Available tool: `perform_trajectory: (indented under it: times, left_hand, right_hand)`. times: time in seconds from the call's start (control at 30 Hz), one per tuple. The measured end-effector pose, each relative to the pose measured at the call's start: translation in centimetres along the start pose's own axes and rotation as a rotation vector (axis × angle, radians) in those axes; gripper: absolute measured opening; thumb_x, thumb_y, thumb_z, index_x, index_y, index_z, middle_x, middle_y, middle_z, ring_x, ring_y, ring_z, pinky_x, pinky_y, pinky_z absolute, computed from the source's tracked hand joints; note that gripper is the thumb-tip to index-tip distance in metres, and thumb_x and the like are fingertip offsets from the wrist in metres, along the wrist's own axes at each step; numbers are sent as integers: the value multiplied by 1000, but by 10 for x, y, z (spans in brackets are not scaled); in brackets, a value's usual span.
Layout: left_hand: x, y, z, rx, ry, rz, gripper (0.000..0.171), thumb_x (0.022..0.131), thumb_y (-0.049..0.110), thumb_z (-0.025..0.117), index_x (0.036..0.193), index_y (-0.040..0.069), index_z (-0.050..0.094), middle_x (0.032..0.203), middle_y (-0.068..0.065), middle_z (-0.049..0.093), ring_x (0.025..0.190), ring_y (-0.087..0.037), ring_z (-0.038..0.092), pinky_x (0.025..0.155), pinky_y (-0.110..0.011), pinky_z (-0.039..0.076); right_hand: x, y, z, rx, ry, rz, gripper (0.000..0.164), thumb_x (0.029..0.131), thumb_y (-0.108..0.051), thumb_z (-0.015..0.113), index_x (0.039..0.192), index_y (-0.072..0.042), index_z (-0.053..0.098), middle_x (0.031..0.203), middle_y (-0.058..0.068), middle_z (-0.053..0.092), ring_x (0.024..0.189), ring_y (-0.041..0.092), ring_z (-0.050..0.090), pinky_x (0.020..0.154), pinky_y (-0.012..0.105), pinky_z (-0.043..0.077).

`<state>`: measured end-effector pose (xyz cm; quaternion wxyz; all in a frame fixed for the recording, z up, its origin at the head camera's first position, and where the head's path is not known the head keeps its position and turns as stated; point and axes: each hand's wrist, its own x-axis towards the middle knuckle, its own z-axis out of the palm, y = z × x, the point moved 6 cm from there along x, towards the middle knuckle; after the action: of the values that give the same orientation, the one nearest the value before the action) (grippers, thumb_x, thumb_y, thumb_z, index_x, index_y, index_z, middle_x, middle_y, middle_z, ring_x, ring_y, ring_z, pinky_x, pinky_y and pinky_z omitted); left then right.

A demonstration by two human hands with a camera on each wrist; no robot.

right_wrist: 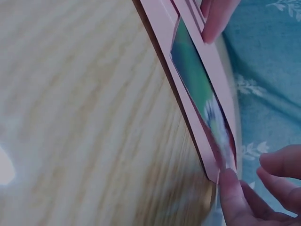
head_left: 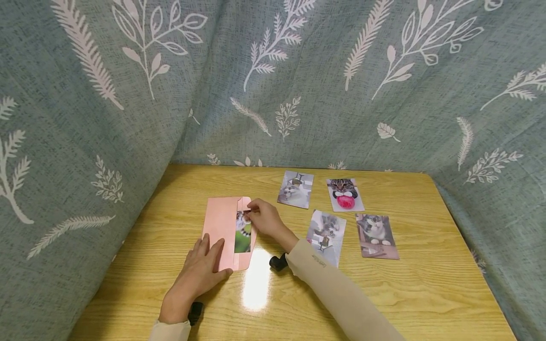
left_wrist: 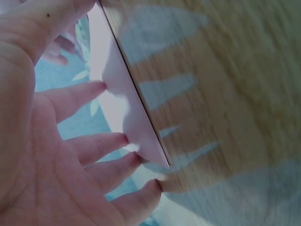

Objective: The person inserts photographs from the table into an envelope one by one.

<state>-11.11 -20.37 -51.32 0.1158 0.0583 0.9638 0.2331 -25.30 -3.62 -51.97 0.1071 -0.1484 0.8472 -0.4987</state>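
A pink envelope [head_left: 219, 215] lies on the wooden table, its flap folded open to the right. Part of a photo card [head_left: 243, 242] with a striped-tailed animal on green shows at its mouth; the rest is inside the envelope. My left hand [head_left: 198, 270] rests on the envelope's near left part, fingers spread and fairly straight, as the left wrist view also shows, with fingertips [left_wrist: 123, 139] on the pink paper. At the card's far end, my right hand [head_left: 266, 219] pinches its edge between thumb [right_wrist: 231, 188] and forefinger.
Right of the envelope lie several cat photos: one at the back [head_left: 295, 189], one with a pink ball [head_left: 345, 195], one partly under the right sleeve [head_left: 326, 232], and another farther right [head_left: 377, 236]. Patterned green-blue curtains [head_left: 273, 94] surround the table [head_left: 426, 284].
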Motion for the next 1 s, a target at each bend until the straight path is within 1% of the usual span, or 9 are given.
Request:
perform_trajectory:
  times: [0.1,0.2,0.3,0.43,0.53,0.63,0.73,0.87,1.0]
  left_hand:
    - [0,-1,1,0,1,-3,82,88,37,76,153,5,38,157,-38,12,144,-55,10,113,-69,13]
    - [0,-1,1,-2,6,1,82,88,38,77,152,4,39,157,-38,13,144,-56,11,112,-70,13]
    - [0,-1,1,-6,9,5,82,87,38,78,152,4,40,156,-39,13,143,-57,11,111,-70,13]
    - [1,-2,1,-6,11,8,82,88,37,77,152,4,39,156,-39,13,143,-57,10,112,-70,13]
    - [1,-2,1,-8,11,14,82,88,37,77,153,4,39,156,-39,12,143,-57,10,112,-70,13]
    - [1,-2,1,-6,10,17,82,88,37,77,152,4,39,156,-39,13,143,-57,10,111,-70,13]
    - [1,-2,1,-6,11,16,82,88,37,77,152,4,39,156,-40,13,143,-57,11,111,-71,13]
    - [1,-1,0,-4,16,18,82,87,37,78,152,3,40,156,-40,14,143,-57,11,111,-71,13]
    - [1,-1,1,1,20,21,82,87,37,78,151,3,41,155,-40,15,143,-57,12,111,-71,13]
  right_hand:
    - [-7,0,-2,-5,-13,10,25,99,-6,59,123,-3,64,118,12,67,104,24,67,82,34,55]
    - [-14,1,-4,3,-26,21,26,98,-7,59,123,-4,64,120,11,67,106,24,67,82,34,54]
    - [-22,0,-4,27,-48,26,26,98,-8,60,123,-4,64,118,11,67,102,23,67,79,32,55]
    - [-31,-2,-3,55,-79,24,28,99,-9,60,125,-3,63,115,10,68,93,19,68,71,30,54]
    - [-38,-2,-3,64,-94,26,27,99,-9,60,125,-5,63,112,8,68,91,17,67,68,30,54]
    - [-43,-2,-2,91,-109,28,26,99,-8,61,124,-5,64,109,7,68,90,17,67,69,29,55]
    - [-47,-1,0,137,-126,37,27,98,-6,62,125,-3,63,107,9,68,84,19,68,64,28,55]
    - [-50,1,4,175,-134,51,28,99,-5,61,127,-3,61,106,10,68,79,19,69,55,27,52]
    - [-51,2,7,218,-140,60,29,99,-4,60,128,-2,60,110,14,68,80,21,70,56,29,54]
